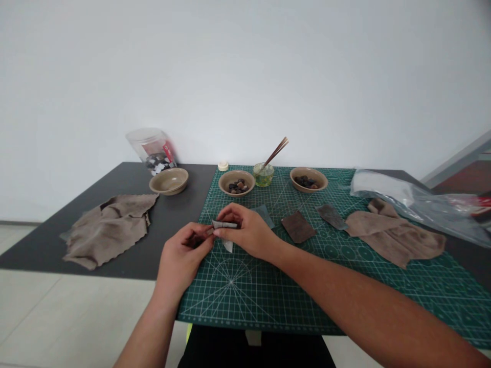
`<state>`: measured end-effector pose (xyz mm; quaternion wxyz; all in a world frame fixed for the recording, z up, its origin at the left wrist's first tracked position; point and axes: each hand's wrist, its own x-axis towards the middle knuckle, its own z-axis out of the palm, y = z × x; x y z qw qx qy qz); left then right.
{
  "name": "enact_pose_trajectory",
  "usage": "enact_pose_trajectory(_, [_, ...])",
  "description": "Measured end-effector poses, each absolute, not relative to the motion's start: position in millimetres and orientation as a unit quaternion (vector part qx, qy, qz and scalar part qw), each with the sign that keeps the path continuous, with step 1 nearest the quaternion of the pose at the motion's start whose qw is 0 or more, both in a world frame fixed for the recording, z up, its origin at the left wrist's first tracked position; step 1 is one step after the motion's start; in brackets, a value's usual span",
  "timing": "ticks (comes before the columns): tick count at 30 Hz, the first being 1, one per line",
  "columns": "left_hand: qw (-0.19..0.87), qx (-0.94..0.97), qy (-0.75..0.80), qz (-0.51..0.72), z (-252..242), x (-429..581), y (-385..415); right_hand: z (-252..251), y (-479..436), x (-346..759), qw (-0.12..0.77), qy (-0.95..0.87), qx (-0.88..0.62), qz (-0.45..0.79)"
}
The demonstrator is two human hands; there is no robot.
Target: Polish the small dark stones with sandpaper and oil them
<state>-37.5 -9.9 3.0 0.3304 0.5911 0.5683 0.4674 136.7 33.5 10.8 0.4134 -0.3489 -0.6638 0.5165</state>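
Observation:
Near the mat's left part, my two hands meet in front of me. My right hand (247,232) pinches a folded piece of grey sandpaper (224,225), one pale corner of which hangs below the fingers. Close against it, my left hand (187,248) is closed, thumb and fingertips together on a small brownish thing, mostly hidden. Just beyond my right hand lies a blue-grey sheet (264,214). Further right are a brown sandpaper square (298,226) and a dark grey sandpaper piece (331,216).
A bowl (237,175) and another bowl (320,176) hold dark stones; a third bowl (169,180) stands left. A glass (264,177) holds thin sticks. Brown cloths (109,230) lie either side of the green mat (264,301). A plastic jar (151,148) tilts behind; clear bags (406,194) lie right.

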Motion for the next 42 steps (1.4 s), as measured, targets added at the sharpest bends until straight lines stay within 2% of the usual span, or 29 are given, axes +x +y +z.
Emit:
enact_pose_trajectory(3, [0.311,0.601,0.577,0.458,1.6,-38.5,-10.4,8.4,35.3,136.0,0.408,-0.616,-0.358,0.571])
enact_pose_trajectory(10, [0.272,0.585,0.591,0.485,4.6,-32.8,-13.5,5.1,37.0,140.1,0.404,-0.619,-0.362,0.568])
enact_pose_trajectory(17, [0.204,0.636,0.62,0.413,2.6,-34.3,-19.4,2.2,39.7,139.4,0.409,-0.61,-0.387,0.557])
enact_pose_trajectory(30, [0.232,0.638,0.608,0.41,-2.1,-36.2,-20.8,7.6,33.5,141.1,0.418,-0.581,-0.368,0.593])
enact_pose_trajectory(37, [0.258,0.629,0.601,0.421,-1.4,-36.2,-18.5,4.6,32.7,140.7,0.417,-0.594,-0.419,0.546])
enact_pose_trajectory(42, [0.237,0.624,0.611,0.425,0.6,-34.4,-19.8,5.3,32.7,140.3,0.417,-0.605,-0.395,0.552])
